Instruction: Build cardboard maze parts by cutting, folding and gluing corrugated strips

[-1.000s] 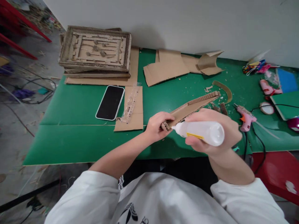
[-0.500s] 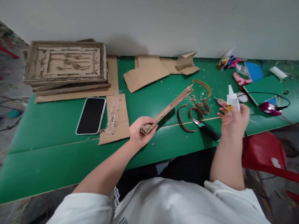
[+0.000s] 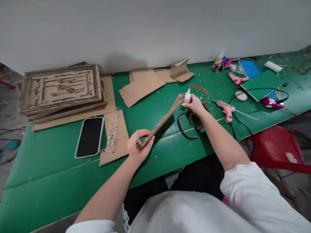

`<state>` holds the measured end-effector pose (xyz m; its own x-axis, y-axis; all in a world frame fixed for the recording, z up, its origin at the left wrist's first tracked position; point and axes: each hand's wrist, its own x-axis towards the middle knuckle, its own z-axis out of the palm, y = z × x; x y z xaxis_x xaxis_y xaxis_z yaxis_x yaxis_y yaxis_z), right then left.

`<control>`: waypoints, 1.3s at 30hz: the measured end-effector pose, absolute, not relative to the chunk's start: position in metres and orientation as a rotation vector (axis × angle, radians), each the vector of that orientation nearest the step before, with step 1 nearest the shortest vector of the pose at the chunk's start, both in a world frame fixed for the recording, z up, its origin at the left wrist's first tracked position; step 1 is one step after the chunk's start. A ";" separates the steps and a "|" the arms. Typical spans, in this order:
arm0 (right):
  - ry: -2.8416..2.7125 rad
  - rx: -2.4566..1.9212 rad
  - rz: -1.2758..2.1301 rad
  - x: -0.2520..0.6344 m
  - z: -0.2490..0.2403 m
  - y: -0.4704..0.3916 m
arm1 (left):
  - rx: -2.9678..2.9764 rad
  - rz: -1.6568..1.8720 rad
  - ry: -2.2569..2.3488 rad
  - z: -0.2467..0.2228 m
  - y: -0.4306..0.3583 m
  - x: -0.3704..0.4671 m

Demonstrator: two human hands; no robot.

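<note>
A long, narrow cardboard piece slants up and to the right above the green table, its near end gripped by my left hand. Close to its far end, my right hand is closed around a small white glue bottle, whose nozzle points upward. Curled corrugated strips lie below and beside my right hand, partly covered by it and the wrist. A smooth tan curved strip rests just behind.
On the green table are a phone, a clear ruler on cardboard, stacked framed cardboard panels, loose cardboard pieces, a pink glue gun with cables, and a purple device. A red chair stands at right.
My right hand has carried the glue bottle left, to the far end of the cardboard piece. The view has shifted, and the pink glue gun now shows fully. My left hand keeps its hold.
</note>
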<state>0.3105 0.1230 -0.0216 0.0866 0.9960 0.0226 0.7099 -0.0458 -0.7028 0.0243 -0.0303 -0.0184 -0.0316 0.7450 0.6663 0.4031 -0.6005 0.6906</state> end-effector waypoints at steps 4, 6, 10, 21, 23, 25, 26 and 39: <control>-1.794 -1.861 0.588 0.312 -0.023 0.122 | 1.951 1.658 1.176 -0.020 -0.030 0.023; -1.825 -1.883 0.556 0.313 -0.022 0.118 | 1.949 1.636 1.176 -0.020 -0.031 0.023; -1.861 -1.912 0.537 0.313 -0.021 0.114 | 1.902 1.633 1.179 -0.022 -0.032 0.024; -1.768 -1.952 0.372 0.334 0.005 0.069 | 1.815 1.715 1.117 -0.027 -0.032 0.027; -1.728 -1.994 0.381 0.342 0.014 0.047 | 1.814 1.716 1.123 -0.026 -0.031 0.027; -1.653 -2.010 0.406 0.347 0.020 0.024 | 1.813 1.719 1.135 -0.026 -0.031 0.027; -1.625 -1.988 0.421 0.346 0.021 0.013 | 1.814 1.719 1.136 -0.026 -0.031 0.027; -2.206 -1.696 0.445 0.295 -0.005 -0.038 | 1.756 1.721 1.093 -0.026 -0.033 0.028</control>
